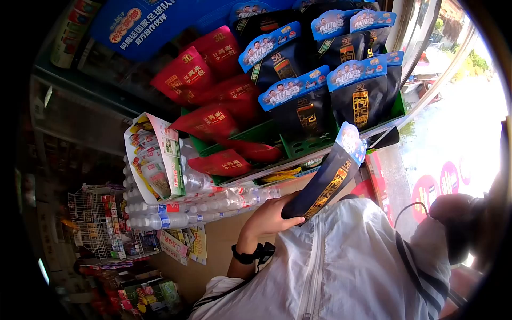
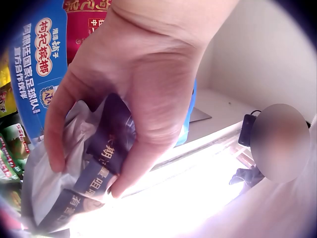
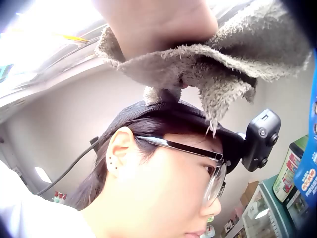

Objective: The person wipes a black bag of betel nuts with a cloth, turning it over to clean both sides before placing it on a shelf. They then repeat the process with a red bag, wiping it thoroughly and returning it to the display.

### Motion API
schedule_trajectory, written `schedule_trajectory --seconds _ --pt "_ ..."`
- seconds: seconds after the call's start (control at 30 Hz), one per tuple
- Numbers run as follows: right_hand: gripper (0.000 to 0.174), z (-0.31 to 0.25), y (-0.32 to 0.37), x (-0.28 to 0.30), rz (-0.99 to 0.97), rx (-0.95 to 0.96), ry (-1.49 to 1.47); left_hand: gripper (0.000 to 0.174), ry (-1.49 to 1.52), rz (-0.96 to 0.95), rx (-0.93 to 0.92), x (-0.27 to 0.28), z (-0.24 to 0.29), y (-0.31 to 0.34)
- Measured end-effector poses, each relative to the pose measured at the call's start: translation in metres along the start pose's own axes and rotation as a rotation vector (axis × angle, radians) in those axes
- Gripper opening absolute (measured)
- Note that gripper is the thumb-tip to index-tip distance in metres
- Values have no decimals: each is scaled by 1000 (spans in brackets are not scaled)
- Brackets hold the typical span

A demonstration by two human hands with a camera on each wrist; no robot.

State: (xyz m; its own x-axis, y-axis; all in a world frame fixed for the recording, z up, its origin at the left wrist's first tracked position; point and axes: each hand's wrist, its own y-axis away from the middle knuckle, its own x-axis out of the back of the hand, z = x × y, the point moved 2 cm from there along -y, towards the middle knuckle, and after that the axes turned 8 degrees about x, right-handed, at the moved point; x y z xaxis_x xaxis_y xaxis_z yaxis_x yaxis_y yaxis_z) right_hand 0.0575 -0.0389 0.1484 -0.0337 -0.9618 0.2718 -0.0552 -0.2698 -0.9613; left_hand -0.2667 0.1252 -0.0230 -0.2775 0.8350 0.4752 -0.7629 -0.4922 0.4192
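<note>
Pouch [image 1: 326, 181] in left hand [image 1: 271, 216] — likely a cloth [image 3: 218, 72] in right hand [image 3: 163, 22]

white zip jacket [image 1: 352, 256] — black sleeve stripes [image 1: 430, 281] | black wrist strap [image 1: 245, 255] | dark cap [image 3: 148, 110] — camera [image 3: 261, 140] | glasses [image 3: 184, 148]

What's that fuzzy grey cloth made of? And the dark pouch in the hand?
The grey cloth looks like soft, matte towelling, maybe microfibre, because it's tufty. The dark pouch seems smooth, slightly shiny plastic, maybe foil, since it creases and catches light.
</note>
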Motion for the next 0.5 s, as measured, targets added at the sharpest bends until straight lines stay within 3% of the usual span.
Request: schedule_trajectory --seconds 0.3,0.37,0.43,0.5 --pt "41 13 -6 5 -32 25 6 57 19 -36 19 -4 14 -6" --pt "42 13 -6 5 -35 41 4 57 2 13 -98 -6 16 -5" --pt "43 11 -3 6 -42 32 1 57 -21 -25 38 -6 16 -8" --pt "43 13 -6 5 -34 25 -3 57 -17 -6 3 -7 14 -8"
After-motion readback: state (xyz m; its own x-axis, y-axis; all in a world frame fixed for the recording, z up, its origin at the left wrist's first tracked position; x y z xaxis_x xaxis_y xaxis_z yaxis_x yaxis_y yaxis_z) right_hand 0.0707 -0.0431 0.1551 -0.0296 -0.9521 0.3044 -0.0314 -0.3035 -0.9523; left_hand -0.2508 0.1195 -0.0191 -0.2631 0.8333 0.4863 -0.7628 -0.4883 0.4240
